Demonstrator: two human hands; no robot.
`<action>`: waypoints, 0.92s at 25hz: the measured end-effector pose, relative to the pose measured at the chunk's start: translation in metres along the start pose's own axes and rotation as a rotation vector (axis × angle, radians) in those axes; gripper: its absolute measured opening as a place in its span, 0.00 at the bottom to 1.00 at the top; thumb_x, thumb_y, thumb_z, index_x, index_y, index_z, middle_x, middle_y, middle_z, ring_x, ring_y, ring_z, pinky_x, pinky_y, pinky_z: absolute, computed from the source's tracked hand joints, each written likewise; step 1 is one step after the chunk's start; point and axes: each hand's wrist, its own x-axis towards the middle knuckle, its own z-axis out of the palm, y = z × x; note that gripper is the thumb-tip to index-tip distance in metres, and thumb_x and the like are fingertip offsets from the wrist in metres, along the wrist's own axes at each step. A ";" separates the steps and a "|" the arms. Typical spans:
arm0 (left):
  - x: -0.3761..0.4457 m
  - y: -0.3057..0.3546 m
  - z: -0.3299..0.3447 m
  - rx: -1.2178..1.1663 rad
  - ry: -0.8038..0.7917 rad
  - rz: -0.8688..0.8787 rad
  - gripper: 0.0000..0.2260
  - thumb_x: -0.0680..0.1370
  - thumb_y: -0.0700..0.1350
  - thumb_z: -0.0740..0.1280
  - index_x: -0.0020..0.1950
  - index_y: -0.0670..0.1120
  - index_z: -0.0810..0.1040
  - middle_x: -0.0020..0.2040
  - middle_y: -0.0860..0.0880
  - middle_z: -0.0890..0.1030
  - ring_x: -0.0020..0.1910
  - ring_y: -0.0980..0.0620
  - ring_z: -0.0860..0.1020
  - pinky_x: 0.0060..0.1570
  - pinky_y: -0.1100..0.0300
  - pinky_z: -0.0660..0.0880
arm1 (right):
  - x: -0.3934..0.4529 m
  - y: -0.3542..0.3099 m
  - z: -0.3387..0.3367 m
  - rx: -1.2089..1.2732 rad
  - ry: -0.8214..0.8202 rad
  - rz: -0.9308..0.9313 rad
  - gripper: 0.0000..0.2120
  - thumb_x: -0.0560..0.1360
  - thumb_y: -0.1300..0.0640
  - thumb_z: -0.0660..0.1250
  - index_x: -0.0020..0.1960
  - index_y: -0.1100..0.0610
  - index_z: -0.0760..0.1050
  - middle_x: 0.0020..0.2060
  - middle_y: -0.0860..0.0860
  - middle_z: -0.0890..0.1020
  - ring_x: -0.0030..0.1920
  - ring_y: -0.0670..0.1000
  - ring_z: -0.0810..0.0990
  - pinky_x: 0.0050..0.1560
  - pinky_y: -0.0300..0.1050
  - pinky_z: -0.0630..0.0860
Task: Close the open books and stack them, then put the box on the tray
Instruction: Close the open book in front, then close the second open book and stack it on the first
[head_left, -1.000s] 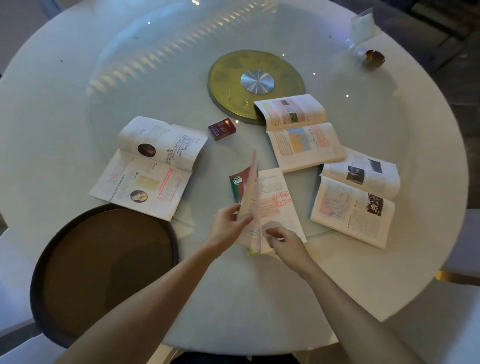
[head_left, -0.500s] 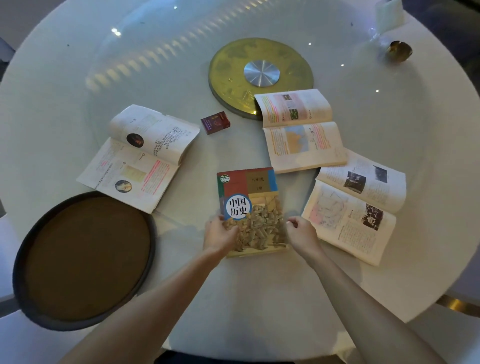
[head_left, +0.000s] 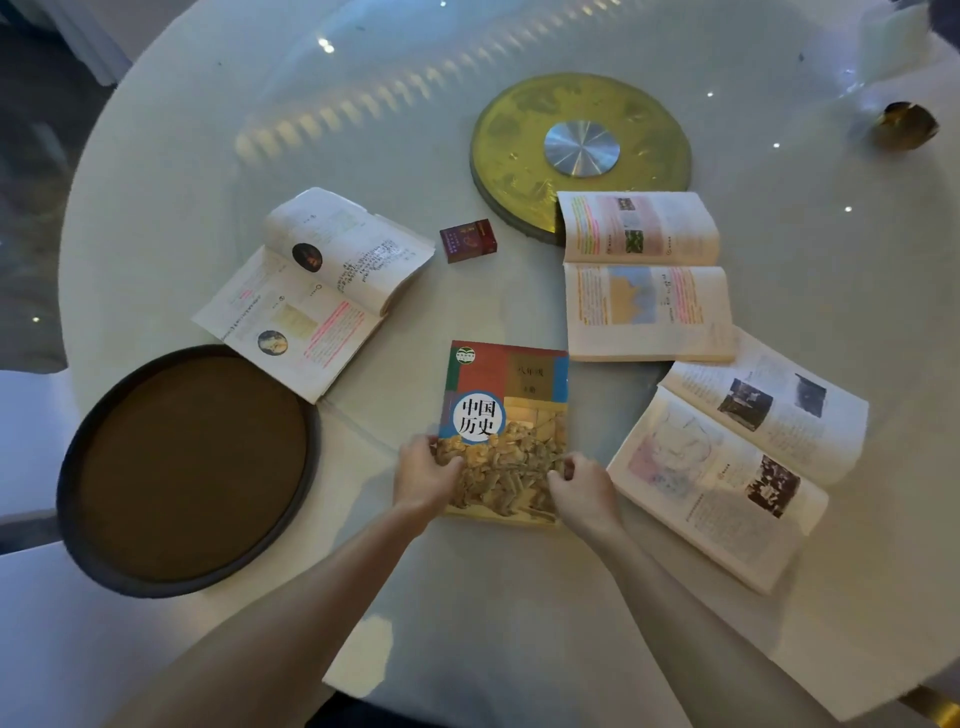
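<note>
A closed book (head_left: 506, 405) with a red, blue and tan cover lies flat in front of me. My left hand (head_left: 423, 475) grips its lower left edge and my right hand (head_left: 582, 491) grips its lower right edge. Three books lie open on the table: one at the left (head_left: 317, 291), one at the upper right (head_left: 644, 275) and one at the right (head_left: 737, 457). A small dark red box (head_left: 467, 240) stands between the left and upper right books. The round brown tray (head_left: 187, 467) with a dark rim sits at the lower left.
The round white table (head_left: 519, 597) carries a glass turntable with a gold hub (head_left: 582, 150) at its centre. A small dark round object (head_left: 906, 124) sits at the far right edge. White chair seats show beyond the table's left edge.
One second ago the front book stood half open with my left hand turning its cover. It now lies closed and flat, and both hands hold its lower edges.
</note>
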 end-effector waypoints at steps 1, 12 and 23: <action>0.000 -0.001 -0.002 0.017 0.007 -0.014 0.21 0.71 0.47 0.72 0.62 0.42 0.77 0.56 0.43 0.80 0.52 0.44 0.81 0.52 0.44 0.82 | -0.002 0.000 0.001 0.005 -0.018 -0.023 0.13 0.77 0.54 0.64 0.57 0.60 0.79 0.46 0.54 0.83 0.46 0.56 0.81 0.48 0.52 0.80; -0.021 0.087 0.078 0.116 -0.238 0.274 0.20 0.76 0.51 0.72 0.64 0.44 0.78 0.58 0.45 0.81 0.52 0.51 0.80 0.45 0.61 0.79 | 0.003 0.084 -0.091 0.349 0.458 0.093 0.12 0.77 0.58 0.65 0.58 0.61 0.80 0.54 0.60 0.80 0.53 0.61 0.80 0.55 0.55 0.77; -0.029 0.117 0.177 0.286 -0.466 0.167 0.20 0.76 0.50 0.71 0.63 0.39 0.80 0.51 0.45 0.84 0.46 0.49 0.82 0.41 0.58 0.77 | -0.027 0.213 -0.107 0.766 0.448 0.436 0.09 0.76 0.54 0.71 0.50 0.53 0.72 0.48 0.49 0.79 0.47 0.51 0.80 0.42 0.45 0.74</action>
